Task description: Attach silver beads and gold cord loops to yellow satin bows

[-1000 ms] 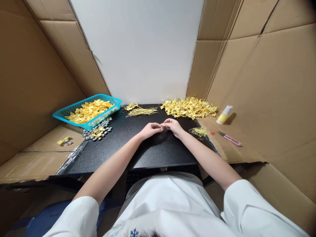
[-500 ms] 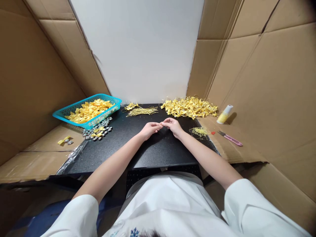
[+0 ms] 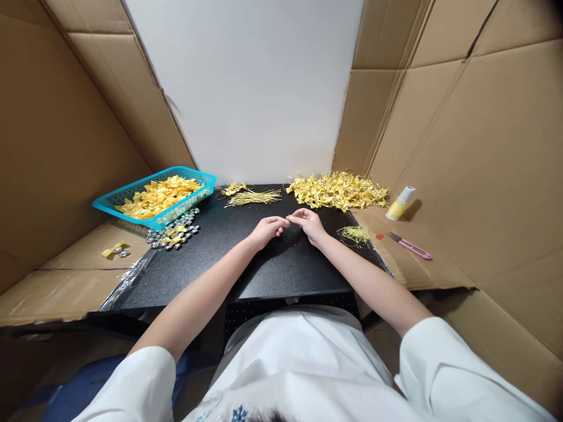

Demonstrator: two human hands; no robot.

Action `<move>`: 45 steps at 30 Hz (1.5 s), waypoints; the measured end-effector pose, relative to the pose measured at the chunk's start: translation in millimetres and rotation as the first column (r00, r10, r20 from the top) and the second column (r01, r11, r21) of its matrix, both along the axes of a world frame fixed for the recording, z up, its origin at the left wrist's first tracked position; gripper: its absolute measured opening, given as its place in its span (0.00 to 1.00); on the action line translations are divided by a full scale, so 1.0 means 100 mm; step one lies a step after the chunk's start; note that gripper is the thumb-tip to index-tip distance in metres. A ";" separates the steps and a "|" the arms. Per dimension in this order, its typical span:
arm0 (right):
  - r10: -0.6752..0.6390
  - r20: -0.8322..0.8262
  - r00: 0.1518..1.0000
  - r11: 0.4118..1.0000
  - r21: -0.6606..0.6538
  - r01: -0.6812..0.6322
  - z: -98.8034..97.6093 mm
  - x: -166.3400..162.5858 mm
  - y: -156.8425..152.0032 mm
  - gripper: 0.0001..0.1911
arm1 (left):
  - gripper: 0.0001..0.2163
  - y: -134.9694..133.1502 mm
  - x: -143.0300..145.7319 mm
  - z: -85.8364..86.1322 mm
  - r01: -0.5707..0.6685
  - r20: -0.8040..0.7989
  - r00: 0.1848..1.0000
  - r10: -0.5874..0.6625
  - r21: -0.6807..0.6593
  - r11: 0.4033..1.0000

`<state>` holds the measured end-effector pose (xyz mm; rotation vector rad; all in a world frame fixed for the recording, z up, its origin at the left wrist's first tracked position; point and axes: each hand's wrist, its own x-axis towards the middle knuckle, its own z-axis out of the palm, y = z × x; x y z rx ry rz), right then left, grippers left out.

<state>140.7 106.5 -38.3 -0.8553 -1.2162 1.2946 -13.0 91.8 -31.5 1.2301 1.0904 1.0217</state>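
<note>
Over the middle of the black table (image 3: 197, 275), my left hand (image 3: 267, 230) and my right hand (image 3: 308, 224) meet at the fingertips. Both are closed in a pinch. Whatever sits between the fingers is too small to make out. Beyond them lies a bundle of gold twist ties (image 3: 254, 198). A heap of gold ribbon bows with ties (image 3: 338, 190) is behind my right hand. Left of my left hand, several silver bells (image 3: 190, 221) are spread out, with a few yellow bows (image 3: 175, 232) among them.
A turquoise basket (image 3: 153, 224) of yellow bows stands at the left. On the right are yellow thread scraps (image 3: 355, 234), a small red piece (image 3: 379, 237), pink-handled thread snips (image 3: 411, 246) and a thread cone (image 3: 400, 204). Cardboard walls (image 3: 484, 146) rise on both sides.
Almost nothing differs. My hands stay fingertip to fingertip in the same place, with only a slight shift of the fingers.
</note>
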 end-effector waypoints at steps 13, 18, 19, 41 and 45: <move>-0.021 0.012 1.000 0.999 0.042 0.020 0.00 0.02 0.02 0.17 | 0.17 -0.04 -0.02 0.03 0.029 0.010 0.999 -0.030 0.079 0.996; -0.022 0.047 0.999 0.993 0.121 0.016 -0.01 0.01 0.02 0.17 | 0.17 -0.06 0.01 0.05 0.025 0.038 0.999 -0.028 0.070 0.997; -0.025 0.057 0.998 0.991 0.136 0.017 -0.02 0.00 0.02 0.16 | 0.17 -0.05 0.01 0.06 0.032 0.049 0.998 -0.035 0.049 0.998; 0.027 0.063 0.998 0.988 0.150 -0.037 0.03 0.02 -0.02 0.17 | 0.05 -0.02 -0.08 0.12 0.173 0.102 0.982 -0.162 -0.112 0.979; 0.024 0.057 0.998 0.989 0.141 -0.031 0.03 0.03 -0.02 0.17 | 0.06 0.00 -0.08 0.13 0.188 0.105 0.979 -0.174 -0.138 0.972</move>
